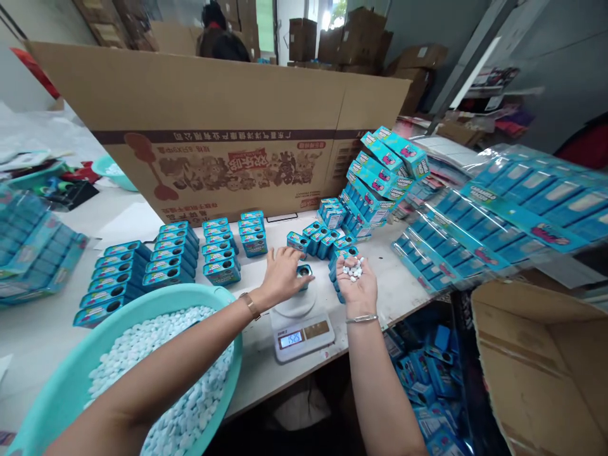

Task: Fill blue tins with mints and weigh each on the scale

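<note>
My left hand (283,276) is over a white digital scale (304,335), its fingers and thumb around a small blue tin (304,270) standing on the scale's round plate. Part of the tin is hidden by the fingers. The scale's display seems to read 152.5. To the right, my right hand (357,288) is turned palm up and cupped, with a small heap of white and pale blue candies (353,268) in it. Below my left forearm a turquoise basin (237,354) holds many more such candies, with a dark object partly hidden among them.
Rows of blue tins (171,256) stand left of the scale. More tins (327,240) and stacked display boxes (380,171) stand behind my right hand. A large carton (237,95) walls off the back. Wrapped packs (498,215) lie right; an open box (532,354) sits below. A person (221,38) is beyond.
</note>
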The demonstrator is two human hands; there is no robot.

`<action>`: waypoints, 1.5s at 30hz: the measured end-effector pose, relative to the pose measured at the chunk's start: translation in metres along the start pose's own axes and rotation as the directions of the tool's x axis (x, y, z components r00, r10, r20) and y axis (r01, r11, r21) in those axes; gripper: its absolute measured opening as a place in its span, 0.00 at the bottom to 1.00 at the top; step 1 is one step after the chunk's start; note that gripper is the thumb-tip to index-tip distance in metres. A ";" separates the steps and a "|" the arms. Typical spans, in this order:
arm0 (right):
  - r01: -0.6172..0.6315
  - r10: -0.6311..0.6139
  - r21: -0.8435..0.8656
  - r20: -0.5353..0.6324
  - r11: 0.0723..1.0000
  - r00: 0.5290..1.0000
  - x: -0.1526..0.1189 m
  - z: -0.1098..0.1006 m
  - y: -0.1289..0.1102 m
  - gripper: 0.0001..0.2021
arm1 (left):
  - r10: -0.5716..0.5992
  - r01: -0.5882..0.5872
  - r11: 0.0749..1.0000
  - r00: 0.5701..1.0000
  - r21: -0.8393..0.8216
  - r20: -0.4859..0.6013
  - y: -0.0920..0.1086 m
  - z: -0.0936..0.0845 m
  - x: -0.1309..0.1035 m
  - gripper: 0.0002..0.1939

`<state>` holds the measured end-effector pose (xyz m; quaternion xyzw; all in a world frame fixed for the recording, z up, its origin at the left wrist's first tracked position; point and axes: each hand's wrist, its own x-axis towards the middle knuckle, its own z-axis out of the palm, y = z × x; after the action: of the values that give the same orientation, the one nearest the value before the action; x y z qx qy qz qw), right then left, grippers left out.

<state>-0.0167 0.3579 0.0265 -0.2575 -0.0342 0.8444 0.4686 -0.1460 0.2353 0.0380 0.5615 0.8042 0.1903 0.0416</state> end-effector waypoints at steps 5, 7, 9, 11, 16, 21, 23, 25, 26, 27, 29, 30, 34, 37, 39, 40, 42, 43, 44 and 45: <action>0.033 -0.026 -0.082 0.083 0.996 0.996 0.008 -0.015 -0.001 0.11 | 0.066 -0.106 0.982 0.968 0.155 0.243 -0.011 0.000 0.010 0.18; 0.033 -0.025 -0.088 0.092 0.996 0.995 0.011 -0.020 -0.004 0.11 | 0.058 -0.093 0.979 0.980 0.179 0.192 -0.021 -0.003 0.023 0.15; 0.030 -0.024 -0.077 0.076 0.997 0.997 0.013 -0.023 -0.008 0.12 | 0.051 -0.076 0.974 0.991 0.215 0.121 -0.032 -0.007 0.039 0.16; 0.025 -0.022 -0.066 0.050 0.998 0.999 0.014 -0.025 -0.012 0.12 | 0.089 -0.115 0.960 0.990 0.255 0.109 -0.044 -0.008 0.056 0.16; 0.032 -0.031 -0.082 0.012 0.996 0.999 0.017 -0.029 -0.014 0.11 | 0.239 -0.288 0.929 0.946 0.233 0.217 -0.063 0.008 0.080 0.13; 0.028 -0.019 -0.124 0.078 0.992 0.997 0.021 -0.032 -0.013 0.08 | 0.258 -0.298 0.928 0.947 0.225 0.191 -0.065 0.022 0.083 0.21; 0.016 -0.009 -0.098 0.066 0.995 0.998 0.022 -0.031 -0.015 0.08 | 0.231 -0.255 0.940 0.965 0.227 0.127 -0.070 0.016 0.080 0.30; 0.018 -0.016 -0.070 0.029 0.997 0.999 0.022 -0.031 -0.016 0.09 | 0.117 -0.118 0.960 0.993 0.253 0.018 -0.082 0.005 0.078 0.40; 0.023 -0.022 -0.064 0.020 0.998 1.000 0.022 -0.031 -0.016 0.09 | 0.023 -0.012 0.961 0.999 0.276 -0.037 -0.090 -0.001 0.077 0.43; 0.027 -0.026 -0.065 0.023 0.998 0.999 0.022 -0.031 -0.016 0.09 | -0.081 0.100 0.948 0.994 0.303 -0.075 -0.099 -0.006 0.076 0.46; 0.020 -0.016 -0.075 0.054 0.997 0.998 0.021 -0.031 -0.013 0.08 | -0.262 0.271 0.891 0.962 0.365 -0.076 -0.116 -0.012 0.074 0.52; 0.010 -0.005 -0.077 0.066 0.997 0.998 0.020 -0.030 -0.011 0.08 | -0.320 0.309 0.864 0.946 0.398 -0.040 -0.123 -0.012 0.073 0.54; -0.028 0.029 -0.048 0.028 0.998 0.999 0.016 -0.026 -0.007 0.08 | -0.377 0.315 0.830 0.925 0.460 0.047 -0.134 -0.002 0.065 0.51; -0.013 0.013 -0.035 -0.017 0.999 1.000 0.014 -0.025 -0.007 0.09 | -0.338 0.298 0.839 0.941 0.455 0.007 -0.128 0.005 0.057 0.44; -0.002 0.002 -0.055 -0.014 0.998 1.000 0.013 -0.026 -0.005 0.09 | -0.324 0.295 0.851 0.946 0.434 -0.008 -0.123 0.004 0.052 0.38; -0.003 0.003 -0.068 -0.005 0.998 1.000 0.013 -0.026 -0.004 0.09 | -0.323 0.295 0.857 0.947 0.422 -0.007 -0.121 0.003 0.050 0.35; -0.005 0.005 -0.081 0.006 0.997 1.000 0.012 -0.027 -0.001 0.08 | -0.324 0.295 0.866 0.946 0.404 0.004 -0.118 -0.002 0.047 0.30; -0.007 0.007 -0.077 0.005 0.997 1.000 0.011 -0.028 -0.001 0.08 | -0.321 0.290 0.871 0.947 0.398 0.013 -0.118 -0.005 0.045 0.28; -0.010 0.010 -0.068 0.002 0.998 1.000 0.010 -0.028 -0.002 0.08 | -0.318 0.284 0.876 0.948 0.389 0.023 -0.117 -0.008 0.043 0.26; -0.013 0.013 -0.056 -0.003 0.998 1.000 0.008 -0.028 -0.004 0.08 | -0.314 0.279 0.883 0.949 0.379 0.032 -0.116 -0.012 0.040 0.25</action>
<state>-0.0042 0.3615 0.0005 -0.2719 -0.0556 0.8458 0.4557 -0.2666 0.2349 0.0144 0.4378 0.8991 0.0008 0.0012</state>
